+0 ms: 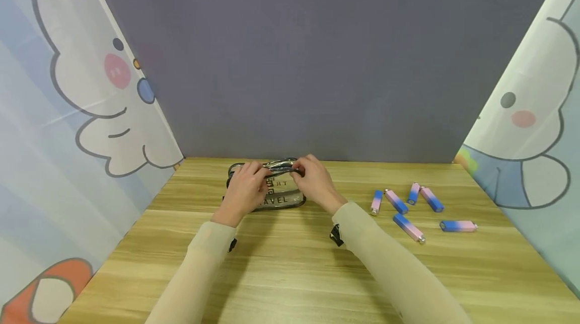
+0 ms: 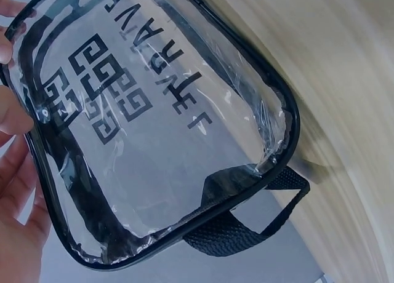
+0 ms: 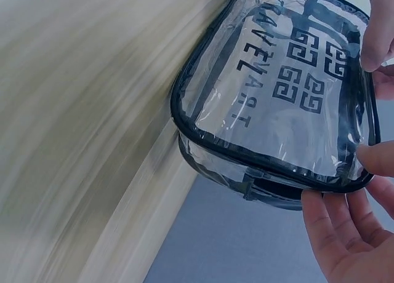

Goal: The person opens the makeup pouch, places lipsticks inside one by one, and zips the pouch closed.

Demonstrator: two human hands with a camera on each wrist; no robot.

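A clear plastic travel pouch [image 1: 283, 198] with black piping stands at the back of the table. Black lettering and a square maze-like logo mark its front. My left hand [image 1: 244, 188] pinches the top edge near the left end, thumb in front and fingers behind in the left wrist view. At the right end of that edge, my right hand [image 1: 314, 180] grips the rim between thumb and fingers. A black webbing loop [image 2: 228, 234] sticks out from one side of the pouch [image 2: 154, 191]. In the right wrist view, the pouch [image 3: 258, 135] shows nothing inside.
Several pink-and-blue tubes with small metallic ends lie scattered at the right, among them one tube [image 1: 409, 228] nearest me and another tube [image 1: 457, 226] farthest right. A dark grey panel [image 1: 290, 62] rises behind the wooden table [image 1: 281, 273]. Cartoon-printed curtains [image 1: 41, 163] flank both sides.
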